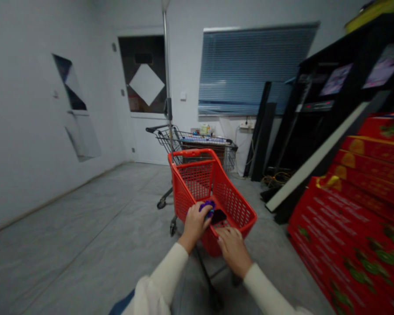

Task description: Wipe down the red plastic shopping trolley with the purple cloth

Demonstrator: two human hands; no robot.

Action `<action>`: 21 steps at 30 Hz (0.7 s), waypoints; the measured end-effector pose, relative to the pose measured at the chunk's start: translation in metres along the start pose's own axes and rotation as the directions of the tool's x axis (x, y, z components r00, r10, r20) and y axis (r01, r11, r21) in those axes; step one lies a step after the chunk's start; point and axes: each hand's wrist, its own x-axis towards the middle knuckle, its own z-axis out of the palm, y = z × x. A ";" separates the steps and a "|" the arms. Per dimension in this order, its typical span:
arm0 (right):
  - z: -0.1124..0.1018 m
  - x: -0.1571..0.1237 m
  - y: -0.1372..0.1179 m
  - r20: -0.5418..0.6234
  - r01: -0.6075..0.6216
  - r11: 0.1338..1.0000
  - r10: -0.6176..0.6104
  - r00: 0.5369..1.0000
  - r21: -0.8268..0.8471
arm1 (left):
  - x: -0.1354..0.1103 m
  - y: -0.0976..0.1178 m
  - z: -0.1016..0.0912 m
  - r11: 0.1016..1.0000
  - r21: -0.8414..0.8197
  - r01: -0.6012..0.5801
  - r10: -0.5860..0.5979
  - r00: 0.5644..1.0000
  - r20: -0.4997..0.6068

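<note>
A red plastic shopping cart (pixel 230 188) stands right in front of me, its near end toward my body. My left hand (pixel 196 220) is closed around a small shiny purple packet (pixel 209 206), held at the near left corner of the cart's basket. What kind of packet it is, I cannot make out. My right hand (pixel 230 243) has its fingers hooked over the near rim of the cart. Inside the basket, between my hands, lies a dark flat object (pixel 219 216) too blurred to name.
Behind the red cart stands a black wire shopping cart (pixel 160 135) beside a tall metal pole (pixel 167 65). Stacked red cartons (pixel 341 236) rise on the right. A white plank (pixel 311 162) leans by dark shelving (pixel 295 109). Grey floor (pixel 95 227) spreads left to the wall.
</note>
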 end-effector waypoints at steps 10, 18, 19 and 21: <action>-0.011 0.004 0.042 0.035 -0.046 0.980 0.054 0.998 -0.192 | -0.011 0.014 0.002 0.972 -0.011 -0.234 0.233 0.964 0.127; -0.006 -0.002 0.004 0.002 -0.091 0.970 0.093 0.996 -0.225 | -0.007 0.006 -0.025 0.991 0.127 -0.041 0.019 0.985 0.173; -0.005 -0.002 -0.002 -0.001 -0.104 0.965 0.107 0.994 -0.241 | -0.014 0.010 -0.027 0.987 0.132 -0.088 0.061 0.979 0.196; -0.003 -0.002 -0.012 -0.005 -0.123 0.954 0.127 0.992 -0.272 | -0.026 0.014 -0.030 0.974 0.135 -0.180 0.145 0.960 0.239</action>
